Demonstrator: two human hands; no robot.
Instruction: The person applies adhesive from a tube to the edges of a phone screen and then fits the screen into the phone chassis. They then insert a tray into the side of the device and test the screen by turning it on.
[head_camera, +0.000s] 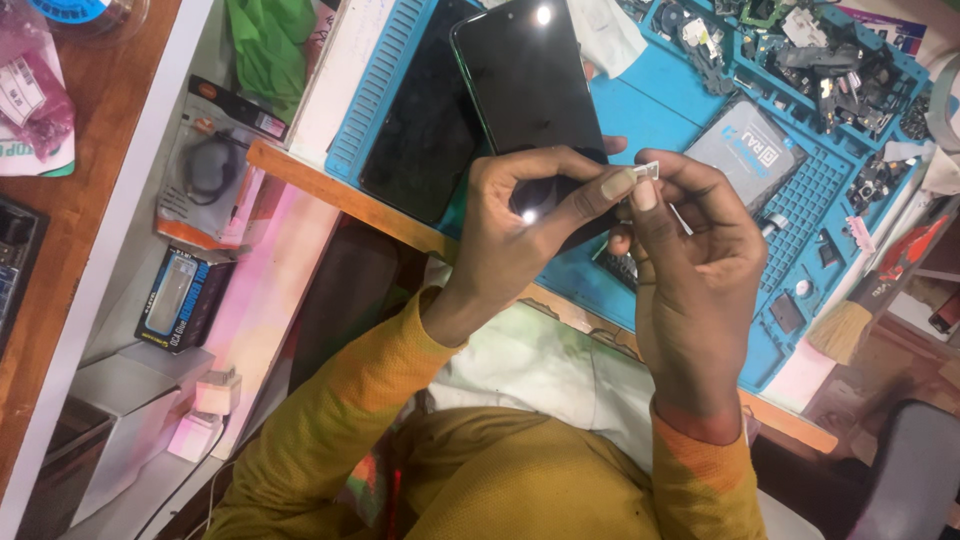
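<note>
A blue repair mat (690, 120) covers a wooden workbench (330, 190), its ridged left edge running toward the bench's near edge. The mat's far right corner holds compartments crowded with small phone parts (840, 60); a grey flat module (745, 150) lies nearer the middle, and a brush (850, 325) rests off the mat's right edge. A dark screen panel (425, 120) lies flat by the mat's left edge. Left of the bench, a white shelf (130, 390) carries packaged accessories (205, 175) and a small dark box (180, 300). The mat's middle is partly bare, the edges cluttered.

Over the bench's near edge, the left hand (520, 225) grips a black smartphone (530, 85) by its lower end, fingers curled around it, the screen tilted up. The right hand (690, 260) pinches a tiny pale tray (647, 171) between thumb and forefinger, just beside the phone's lower right edge, touching the left fingertip (618, 183).
</note>
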